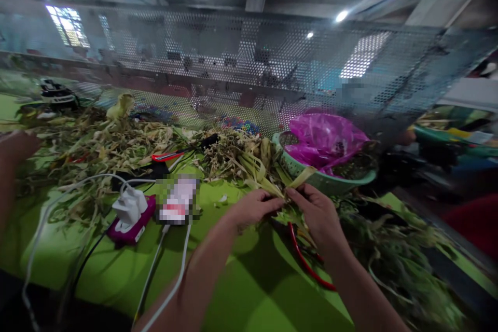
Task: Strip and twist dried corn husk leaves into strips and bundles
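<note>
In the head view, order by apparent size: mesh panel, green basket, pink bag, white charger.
1. Mesh panel
2. Green basket and pink bag: look about alike, not ranked
3. White charger, smallest though nearest the camera

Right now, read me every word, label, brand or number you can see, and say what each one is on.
No text can be read in this view.
The white-and-red item beside the white charger: pixelated, unreadable.
The white charger on the magenta power strip: no legible marking.
The pink bag in the green basket: no print visible.
The leaf bundle pinched by the left hand and right hand: no label.
</note>
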Demonstrator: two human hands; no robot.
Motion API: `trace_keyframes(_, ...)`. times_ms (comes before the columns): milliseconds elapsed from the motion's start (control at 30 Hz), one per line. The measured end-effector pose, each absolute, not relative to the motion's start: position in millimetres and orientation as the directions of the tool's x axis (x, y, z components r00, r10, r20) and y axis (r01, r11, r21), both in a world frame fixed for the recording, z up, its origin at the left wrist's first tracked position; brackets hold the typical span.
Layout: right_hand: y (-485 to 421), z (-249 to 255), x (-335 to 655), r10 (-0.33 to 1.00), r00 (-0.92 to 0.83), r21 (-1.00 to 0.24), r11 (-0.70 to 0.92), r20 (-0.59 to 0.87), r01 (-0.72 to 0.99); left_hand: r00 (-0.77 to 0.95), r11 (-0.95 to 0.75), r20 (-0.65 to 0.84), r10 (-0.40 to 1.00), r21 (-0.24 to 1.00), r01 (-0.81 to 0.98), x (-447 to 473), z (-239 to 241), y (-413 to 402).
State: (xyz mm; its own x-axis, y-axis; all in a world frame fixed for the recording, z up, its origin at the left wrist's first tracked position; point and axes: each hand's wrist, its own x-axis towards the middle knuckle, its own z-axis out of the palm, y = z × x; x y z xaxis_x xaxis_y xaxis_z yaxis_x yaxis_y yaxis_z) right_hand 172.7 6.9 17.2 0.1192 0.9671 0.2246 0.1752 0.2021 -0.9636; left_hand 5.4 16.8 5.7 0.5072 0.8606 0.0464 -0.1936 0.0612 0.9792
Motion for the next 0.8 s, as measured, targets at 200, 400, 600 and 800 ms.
trace_keyframes(200,-0.6,24.7,174.5,0.827,0.198,-0.797,0.398,0.526,0.455,0.247,0.137,-0.041,0.968,0.913,-0.385,4.7,1.9,23.3)
trace_keyframes(400,-9.2,19.3,155.4,0.802,-0.094,-0.599,0.512,0.590,0.616,0.166,0.180,-0.117,0.979,0.876,-0.447,3.7,9.1,19.0)
trace_keyframes(600,-5.7,10.6,147.7,0.909,-0.103,-0.735,0.390,0.404,0.555,0.171,0.206,-0.141,0.975,0.861,-0.465,4.1,10.6,17.0)
trace_keyframes(800,-1.4,6.4,151.8,0.910,-0.057,-0.768,0.378,0.410,0.516,0.144,0.160,-0.110,0.984,0.898,-0.410,2.3,11.8,16.8)
